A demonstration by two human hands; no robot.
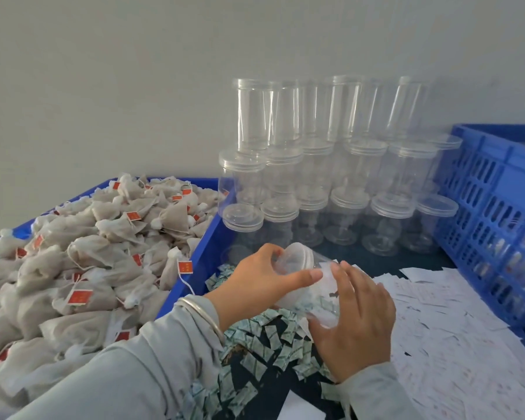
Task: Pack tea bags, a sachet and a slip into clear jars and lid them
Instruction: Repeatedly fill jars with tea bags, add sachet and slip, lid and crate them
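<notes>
A clear jar [319,286] lies tilted on its side between my hands, above the sachets. My left hand [261,283] grips its lid end [297,256], fingers curled round the clear lid and thumb along the body. My right hand [355,316] cups the bottom end of the jar, fingers spread round it. Something white shows inside the jar; what it is I cannot tell. Small green-printed sachets [261,356] lie heaped under my hands. White paper slips [449,313] spread to the right. Tea bags [88,256] with red tags fill the blue tray on the left.
Stacked clear lidded jars [331,165] stand several high at the back, by the wall. A blue tray rim [194,256] divides the tea bags from the work area. A blue slotted crate [497,207] stands at the right.
</notes>
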